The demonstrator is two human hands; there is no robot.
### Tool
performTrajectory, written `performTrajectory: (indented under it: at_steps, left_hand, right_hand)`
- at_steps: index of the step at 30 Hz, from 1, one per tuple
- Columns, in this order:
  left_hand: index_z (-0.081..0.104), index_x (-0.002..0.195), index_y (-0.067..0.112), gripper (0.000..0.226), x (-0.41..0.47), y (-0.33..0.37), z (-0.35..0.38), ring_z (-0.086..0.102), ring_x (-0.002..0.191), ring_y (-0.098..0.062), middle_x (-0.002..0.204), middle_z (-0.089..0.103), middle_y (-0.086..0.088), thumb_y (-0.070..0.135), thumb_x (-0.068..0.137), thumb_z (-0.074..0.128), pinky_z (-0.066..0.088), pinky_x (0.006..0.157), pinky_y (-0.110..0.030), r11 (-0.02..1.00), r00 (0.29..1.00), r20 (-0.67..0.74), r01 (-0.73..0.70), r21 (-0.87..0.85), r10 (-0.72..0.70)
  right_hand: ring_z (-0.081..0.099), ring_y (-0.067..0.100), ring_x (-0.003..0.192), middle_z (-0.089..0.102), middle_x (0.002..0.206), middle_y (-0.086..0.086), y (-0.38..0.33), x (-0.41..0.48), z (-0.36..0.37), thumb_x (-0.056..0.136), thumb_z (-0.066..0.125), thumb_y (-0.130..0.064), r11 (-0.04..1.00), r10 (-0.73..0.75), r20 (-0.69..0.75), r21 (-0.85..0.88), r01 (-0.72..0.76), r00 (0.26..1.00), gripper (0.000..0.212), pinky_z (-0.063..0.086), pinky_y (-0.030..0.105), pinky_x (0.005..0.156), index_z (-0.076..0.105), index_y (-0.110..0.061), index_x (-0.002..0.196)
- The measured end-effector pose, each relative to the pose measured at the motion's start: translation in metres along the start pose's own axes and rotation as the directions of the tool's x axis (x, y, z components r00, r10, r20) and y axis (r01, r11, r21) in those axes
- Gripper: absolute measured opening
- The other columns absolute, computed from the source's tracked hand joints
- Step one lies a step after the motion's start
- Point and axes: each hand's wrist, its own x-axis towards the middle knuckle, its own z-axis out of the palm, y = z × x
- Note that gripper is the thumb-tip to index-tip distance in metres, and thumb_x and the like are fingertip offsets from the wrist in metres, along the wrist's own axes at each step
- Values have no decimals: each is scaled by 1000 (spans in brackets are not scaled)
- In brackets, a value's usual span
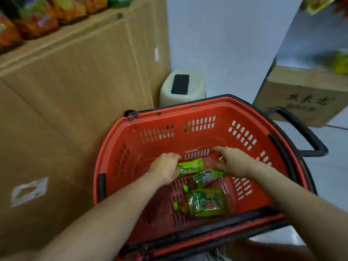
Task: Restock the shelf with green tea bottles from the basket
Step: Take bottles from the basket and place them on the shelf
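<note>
A cardboard box (66,91) crowds the basket (188,108) at its left rim; the basket's far floor lies bare. Mid-basket, the left hand (165,167) grips a green tea bottle (192,166) by its end; the right hand (235,161) hovers beside it, fingers spread, empty.

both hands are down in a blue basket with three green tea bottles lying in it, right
Not quite: the head view shows the basket is red, not blue. Both the left hand and the right hand are down in it, with three green tea bottles lying in it.
</note>
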Motion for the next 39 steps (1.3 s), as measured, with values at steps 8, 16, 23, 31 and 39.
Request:
performTrajectory:
  at_steps: [8, 16, 23, 31, 39]
  left_hand:
    - [18, 145, 24, 78, 69, -45, 105, 43, 129, -28, 143, 41, -5, 32, 81, 61, 40, 102, -41, 973, 948, 232, 193, 126, -218]
    - [6, 147, 33, 86, 92, -57, 140, 34, 134, -31, 149, 30, -11, 26, 84, 65, 29, 105, -51, 933, 915, 183, 350, 82, -359]
    - [30, 139, 24, 86, 75, -52, 142, 57, 114, -22, 120, 63, 1, 47, 69, 73, 33, 100, -38, 952, 919, 257, 307, 2, -297]
    - [53, 118, 22, 67, 62, -49, 46, 62, 102, -23, 110, 65, -2, 49, 61, 77, 47, 80, -29, 957, 950, 190, 271, -108, -248]
    - [57, 107, 23, 67, -34, -38, -88, 63, 101, -26, 109, 68, -3, 67, 59, 72, 49, 78, -31, 950, 945, -120, 292, -114, -305]
  right_hand:
    - [57, 26, 110, 55, 132, 6, 66, 108, 65, 87, 61, -21, 991, 103, 309, -119, -69, 946, 65, 48, 36, 92, 29, -34, 142]
    - [49, 28, 125, 48, 142, 9, 105, 138, 131, 77, 71, -27, 957, 36, 191, -291, 22, 981, 93, 31, 47, 108, 10, -26, 148]
    - [48, 21, 118, 44, 135, 1, 108, 131, 134, 73, 75, -34, 881, 7, 271, -458, 122, 963, 66, 34, 42, 104, 48, -23, 133]
    - [56, 14, 86, 64, 100, -2, 54, 118, 44, 82, 66, -41, 825, 82, 379, -544, 150, 922, 37, 49, 26, 79, 60, -17, 110]
    - [51, 19, 80, 57, 89, -2, -16, 27, -46, 72, 57, -73, 880, -75, 102, -460, 113, 992, 63, 40, 29, 69, 57, -18, 102]
